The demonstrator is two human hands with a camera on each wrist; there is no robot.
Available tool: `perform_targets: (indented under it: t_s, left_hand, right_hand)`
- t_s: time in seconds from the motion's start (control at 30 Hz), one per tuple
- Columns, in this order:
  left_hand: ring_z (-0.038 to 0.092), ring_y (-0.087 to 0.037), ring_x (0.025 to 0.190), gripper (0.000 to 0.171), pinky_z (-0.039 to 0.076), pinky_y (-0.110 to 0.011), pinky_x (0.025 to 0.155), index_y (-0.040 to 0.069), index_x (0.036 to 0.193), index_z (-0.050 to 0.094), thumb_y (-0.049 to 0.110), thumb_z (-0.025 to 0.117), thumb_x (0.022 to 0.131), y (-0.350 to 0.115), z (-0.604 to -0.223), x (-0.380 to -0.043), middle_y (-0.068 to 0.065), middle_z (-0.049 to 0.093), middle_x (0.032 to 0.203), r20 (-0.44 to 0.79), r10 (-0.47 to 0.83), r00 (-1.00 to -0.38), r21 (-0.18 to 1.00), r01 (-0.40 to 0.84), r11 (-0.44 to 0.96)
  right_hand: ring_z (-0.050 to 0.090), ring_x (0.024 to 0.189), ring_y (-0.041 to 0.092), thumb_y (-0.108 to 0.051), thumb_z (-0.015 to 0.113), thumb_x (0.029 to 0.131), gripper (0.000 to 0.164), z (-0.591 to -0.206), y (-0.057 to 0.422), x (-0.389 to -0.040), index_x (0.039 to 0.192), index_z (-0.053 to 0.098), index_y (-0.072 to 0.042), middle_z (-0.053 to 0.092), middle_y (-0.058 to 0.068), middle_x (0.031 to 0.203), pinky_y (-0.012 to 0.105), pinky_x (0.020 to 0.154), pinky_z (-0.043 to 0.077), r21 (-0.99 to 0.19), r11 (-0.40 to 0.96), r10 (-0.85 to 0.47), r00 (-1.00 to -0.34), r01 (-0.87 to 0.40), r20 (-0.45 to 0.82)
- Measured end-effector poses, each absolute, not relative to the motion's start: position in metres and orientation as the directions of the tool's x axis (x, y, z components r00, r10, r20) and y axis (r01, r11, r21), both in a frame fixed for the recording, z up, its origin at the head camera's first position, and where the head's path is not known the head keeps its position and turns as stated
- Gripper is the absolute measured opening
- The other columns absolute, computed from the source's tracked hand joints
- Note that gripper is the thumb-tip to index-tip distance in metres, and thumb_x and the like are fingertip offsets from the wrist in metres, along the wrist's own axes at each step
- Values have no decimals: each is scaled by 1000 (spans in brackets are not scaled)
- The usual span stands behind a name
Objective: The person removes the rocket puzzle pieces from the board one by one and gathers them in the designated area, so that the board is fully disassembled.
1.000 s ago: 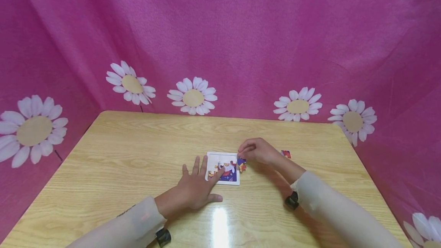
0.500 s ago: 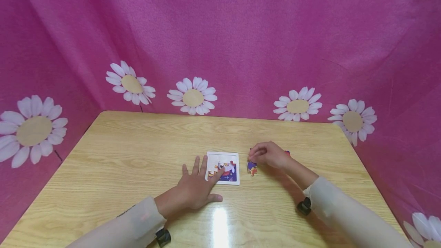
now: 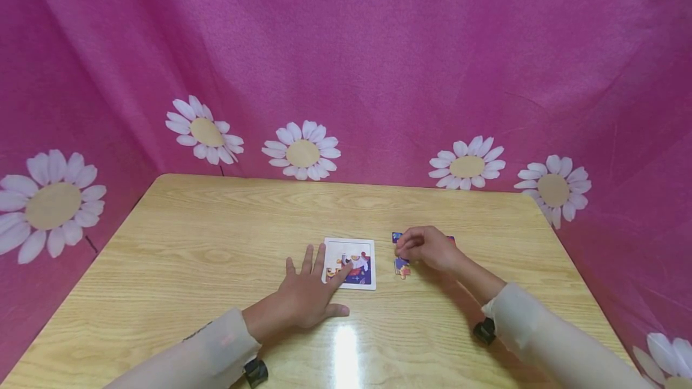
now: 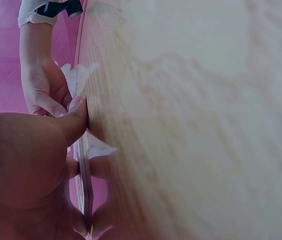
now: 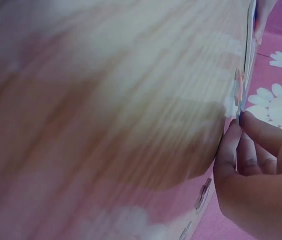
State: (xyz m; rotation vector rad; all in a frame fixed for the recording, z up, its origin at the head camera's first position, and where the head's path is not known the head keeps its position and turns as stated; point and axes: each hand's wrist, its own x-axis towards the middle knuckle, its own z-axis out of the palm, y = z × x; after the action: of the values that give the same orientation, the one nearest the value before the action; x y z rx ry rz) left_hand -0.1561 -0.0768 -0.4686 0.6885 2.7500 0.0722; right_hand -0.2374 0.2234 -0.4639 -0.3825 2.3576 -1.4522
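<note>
The left hand (image 3: 305,296) lies spread on the wooden table (image 3: 232,221), its fingers straight and gripping nothing. Its index finger reaches across the near left part of a white-rimmed jigsaw tray (image 3: 373,264), with the tip over the printed picture; the thumb lies on the tabletop off the tray's near edge. The tray sits flat about midway between the table's left and right edges, well apart from the far edge. Joined puzzle pieces (image 3: 363,275) in purple, red, white and yellow fill its near right portion, and pale backing shows along the far and left sides.

To the right of the tray, the right hand (image 3: 429,248) pinches a purple-and-orange jigsaw piece (image 3: 402,266) between thumb and index finger, the two closed down on its thickness. The right wrist view shows this piece edge-on, close to the tabletop; whether it touches cannot be told. A blue piece (image 3: 397,236) lies just beyond the fingertips, toward the far edge, and a red-and-blue piece (image 3: 452,239), partly hidden by the hand, lies nearer the table's far right corner.

Pale sleeves (image 3: 546,329) cover both forearms. A magenta curtain (image 3: 346,65) printed with white daisies (image 3: 303,153) hangs behind the far edge.
</note>
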Motion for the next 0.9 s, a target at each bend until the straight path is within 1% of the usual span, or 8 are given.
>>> perform_targets:
  t_s: [0.17,0.3,0.47,0.73,0.9]
  left_hand:
    - [3,-53,154,83,17,-79,112,39,165,20,77,42,95,-77,-467,-156,-29,4,170,-279,467,-839,128,450,884]
    - [2,-54,154,83,16,-80,112,39,165,20,77,42,95,-77,-468,-156,-29,4,169,-279,468,-838,133,449,883]
    - [2,-53,154,83,17,-79,112,40,165,21,78,42,95,-77,-468,-155,-29,4,170,-272,468,-840,135,449,883]
    - [2,-52,155,83,16,-79,113,41,165,20,79,41,94,-77,-470,-156,-27,3,170,-278,462,-842,127,445,887]
    - [1,-52,155,83,16,-79,113,41,165,20,79,41,94,-77,-470,-156,-27,3,170,-281,461,-842,130,443,887]
  right_hand:
    - [66,81,11,9,70,91,12,-466,221,-237,103,69,12,75,21,95,24,65,52,-883,461,-392,-912,-84,-118]
    - [65,81,11,9,71,91,10,-466,221,-237,101,71,9,75,18,93,23,64,50,-865,493,-373,-921,-95,-111]
    - [67,83,13,9,71,91,9,-467,222,-238,99,71,6,76,13,92,22,64,50,-842,529,-361,-927,-109,-106]
    - [66,82,12,9,71,91,10,-468,223,-239,100,71,7,76,14,92,21,65,50,-851,515,-364,-925,-104,-107]
    - [68,81,12,8,72,90,10,-467,221,-239,100,71,9,76,18,93,21,67,52,-864,491,-375,-922,-111,-94]
